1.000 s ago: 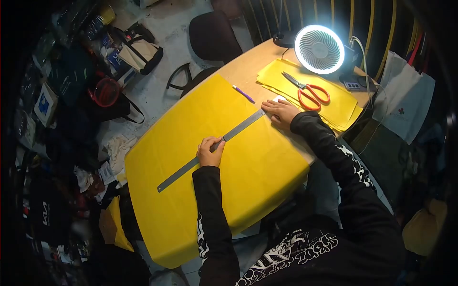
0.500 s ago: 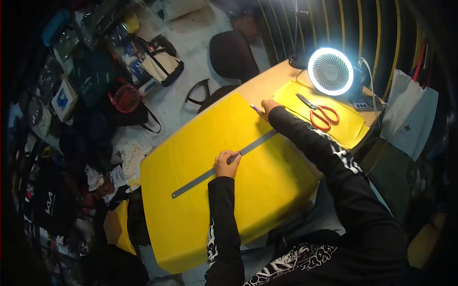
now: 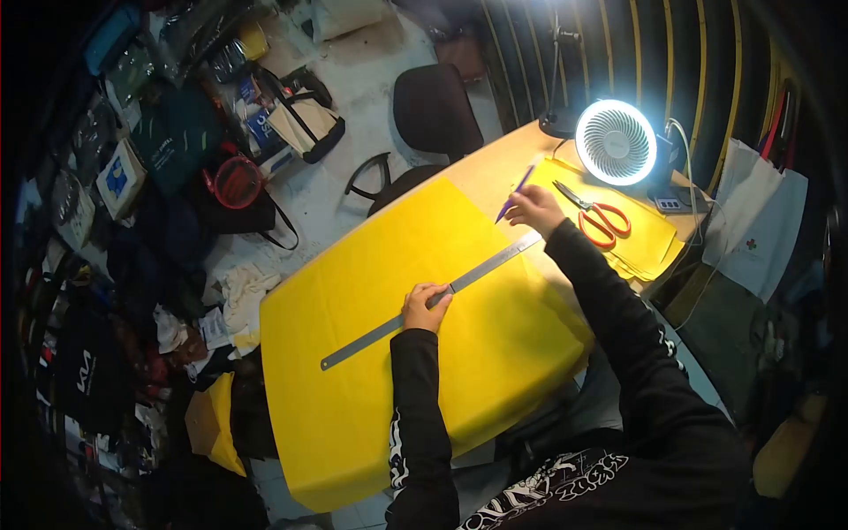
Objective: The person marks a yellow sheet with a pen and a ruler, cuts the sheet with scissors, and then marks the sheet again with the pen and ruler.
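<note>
A large yellow sheet point(image 3: 380, 256) covers most of the table, its near side hanging over the edge. Across it lies a long metal ruler point(image 3: 362, 342), slanting from lower left to upper right. My left hand point(image 3: 426, 307) grips the ruler near its middle, thumb and fingers at its edges. In my right hand point(image 3: 537, 210) is a purple pen point(image 3: 521, 192), held near the ruler's far end. The pen's lower tip points toward the sheet's far right edge.
Red-handled scissors point(image 3: 601, 221) lie on a stack of yellow pieces point(image 3: 649, 231) at the right. Behind them stands a lit fan with a ring light point(image 3: 617, 143). A dark chair point(image 3: 435, 110) is beyond the table point(image 3: 468, 163). Bags and clutter fill the left floor.
My right hand has moved right and back toward me, and the pen now stands more upright. The ruler's far end has come into sight. My left hand stays on the ruler.
</note>
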A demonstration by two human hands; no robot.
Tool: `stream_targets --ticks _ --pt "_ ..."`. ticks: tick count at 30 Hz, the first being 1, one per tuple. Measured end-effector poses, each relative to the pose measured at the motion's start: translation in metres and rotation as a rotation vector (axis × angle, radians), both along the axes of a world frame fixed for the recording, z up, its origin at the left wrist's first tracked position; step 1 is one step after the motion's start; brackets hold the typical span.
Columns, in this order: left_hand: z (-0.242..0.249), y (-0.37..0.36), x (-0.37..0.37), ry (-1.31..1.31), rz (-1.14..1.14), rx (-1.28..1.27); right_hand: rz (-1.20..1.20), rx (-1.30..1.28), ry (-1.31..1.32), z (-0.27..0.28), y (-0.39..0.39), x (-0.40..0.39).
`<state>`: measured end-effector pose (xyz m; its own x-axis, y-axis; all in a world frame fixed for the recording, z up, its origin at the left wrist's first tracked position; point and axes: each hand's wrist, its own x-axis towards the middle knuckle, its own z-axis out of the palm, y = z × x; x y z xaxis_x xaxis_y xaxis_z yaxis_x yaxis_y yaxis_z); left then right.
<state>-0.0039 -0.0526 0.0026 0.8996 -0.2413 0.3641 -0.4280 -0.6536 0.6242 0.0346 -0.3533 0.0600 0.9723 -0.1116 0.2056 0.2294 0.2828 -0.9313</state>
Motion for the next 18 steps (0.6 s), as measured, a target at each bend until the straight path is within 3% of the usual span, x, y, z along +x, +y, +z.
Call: stream_targets --ticks 2,6,10,14,18 --pt "0.0 0.0 0.001 0.006 0.004 0.002 -0.028 0.253 -0.099 -0.006 -0.019 -0.022" --pt "0.0 0.0 0.0 -0.008 0.003 0.016 -0.254 0.222 -0.138 -0.022 -0.038 -0.028" --pt "0.006 0.007 -0.006 -0.024 -0.042 -0.01 -0.134 -0.08 -0.228 -0.041 -0.041 -0.005" --pt "0.001 0.058 -0.017 -0.144 0.097 0.161 -0.261 -0.623 -0.231 -0.065 -0.025 -0.003" --pt "0.008 0.119 -0.036 -0.057 0.186 0.226 -0.171 -0.863 -0.276 -0.068 -0.032 -0.002"
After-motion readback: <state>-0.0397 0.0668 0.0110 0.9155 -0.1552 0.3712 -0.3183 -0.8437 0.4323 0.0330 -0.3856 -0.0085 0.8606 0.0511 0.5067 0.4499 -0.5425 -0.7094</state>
